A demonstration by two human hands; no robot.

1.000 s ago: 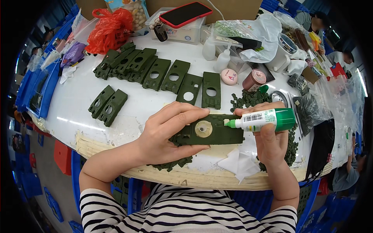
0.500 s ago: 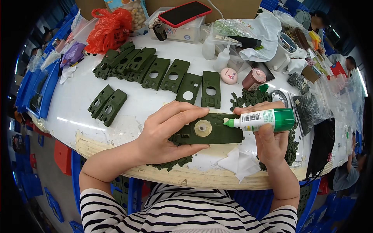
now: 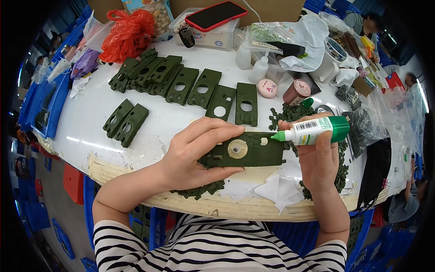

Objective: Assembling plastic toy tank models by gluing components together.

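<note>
My left hand is closed around the left end of a dark green plastic model hull plate, held level over the table's near side. A cream ring sits around the plate's round hole, and a small pale square shows near its far edge. My right hand grips a white glue bottle with a green nozzle and green base. The bottle lies nearly sideways, its nozzle tip pointing left at the plate's far right part. Whether the tip touches the plate, I cannot tell.
Several similar green hull plates lie across the far side, with two more at left. Small green pieces are heaped beyond my right hand. White tissue rests near the front edge. Squeeze bottles and a phone are farther back.
The glue bottle has moved right and slightly away from me with my right hand. Its nozzle has left the small pale square, which now shows. My left hand and the plate barely moved.
</note>
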